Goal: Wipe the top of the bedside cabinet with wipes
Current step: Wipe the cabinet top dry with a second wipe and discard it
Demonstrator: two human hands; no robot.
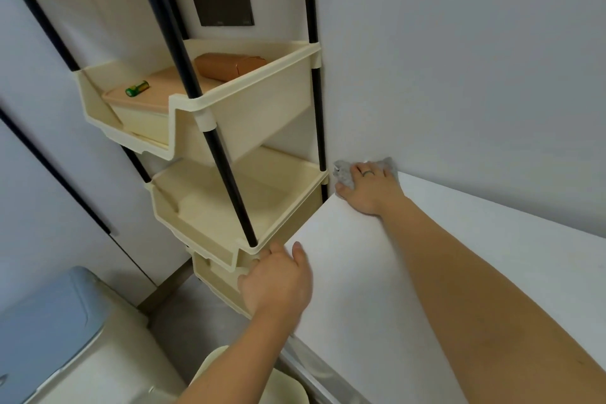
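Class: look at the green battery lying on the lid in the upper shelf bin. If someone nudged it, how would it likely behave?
The green battery is a cylinder lying on its side, so it would probably roll. The flat lid under it looks smooth, offering little grip. It seems rigid and small, likely easy to pinch.

Soft, even indoor light, fairly bright, with no glare. The right arm (pixel 475 259) casts only a faint shadow on the white cabinet top (pixel 377 272). Wide-angle bending curves the rack poles (pixel 216 141) near the left edge. Slight softness throughout; left hand (pixel 278 279) mildly blurred.
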